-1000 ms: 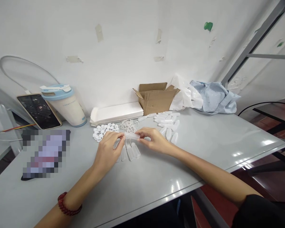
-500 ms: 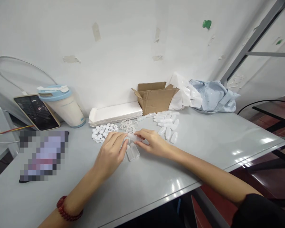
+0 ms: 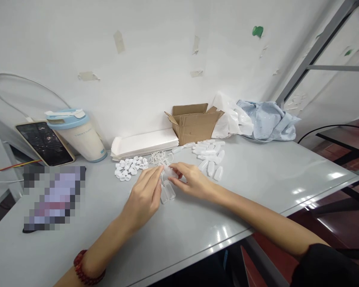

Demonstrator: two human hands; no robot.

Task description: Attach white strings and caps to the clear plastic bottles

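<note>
Both hands meet mid-counter, just past centre. Right hand (image 3: 192, 182): thumb and forefinger pinched on the small clear tube (image 3: 171, 171), other fingers loosely curled. The tube is lifted just off the counter (image 3: 197, 235) and lies roughly level. Left hand (image 3: 144, 196): fingers half extended, tips at the tube's 9 o'clock end. The thumb is hidden, so can't tell if it really grips. Red bead bracelet (image 3: 89, 268) on the left wrist.

Directly under the hands, at 6 o'clock of the held tube, a few more finished tubes (image 3: 167, 193) lie side by side on the counter. At 10 o'clock of the hands is a pile of white caps (image 3: 129, 168). At 12 o'clock, a tangle of white string (image 3: 159, 158). At 2 o'clock, a loose tube pile (image 3: 211, 156).

Along the wall: a white tray stack (image 3: 145, 142) at 11 o'clock, an open cardboard box (image 3: 194, 124) at 12 to 1 o'clock, then a white plastic bag (image 3: 232, 118) and blue cloth (image 3: 267, 120) towards 2 o'clock. Far out at 9 to 10 o'clock stands a cup with blue lid (image 3: 78, 134), with a phone (image 3: 44, 138) leaning beside it. A blurred-out item (image 3: 54, 198) lies flat at 9 o'clock.
</note>
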